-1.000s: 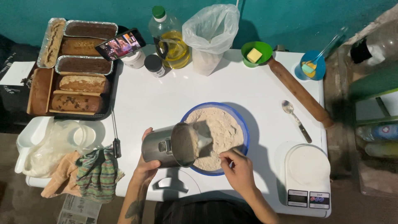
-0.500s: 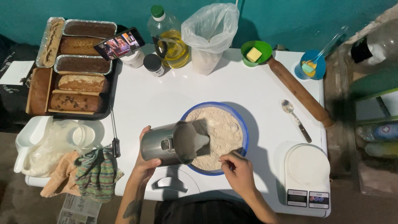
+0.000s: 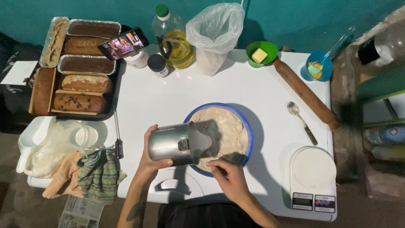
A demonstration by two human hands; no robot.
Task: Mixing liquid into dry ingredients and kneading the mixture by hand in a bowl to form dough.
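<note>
My left hand (image 3: pixel 149 162) grips a metal jug (image 3: pixel 171 145) tipped on its side, its mouth over the left part of a blue bowl (image 3: pixel 250 134). The bowl holds pale flour (image 3: pixel 225 128) and sits on the white table (image 3: pixel 152 97). My right hand (image 3: pixel 230 179) rests at the bowl's near rim, fingers curled against the edge; I cannot tell if it holds anything small.
A spoon (image 3: pixel 301 121), rolling pin (image 3: pixel 305 93) and kitchen scale (image 3: pixel 313 177) lie right of the bowl. At the back stand an oil bottle (image 3: pixel 173 40), flour bag (image 3: pixel 214 36), green bowl with butter (image 3: pixel 261 53) and blue cup (image 3: pixel 316 67). Bread loaves in tins (image 3: pixel 74 67) fill the left; cloths (image 3: pixel 99 175) hang near.
The jug has stayed tipped over the bowl. My right hand has slid left along the bowl's near rim, closer to the jug.
</note>
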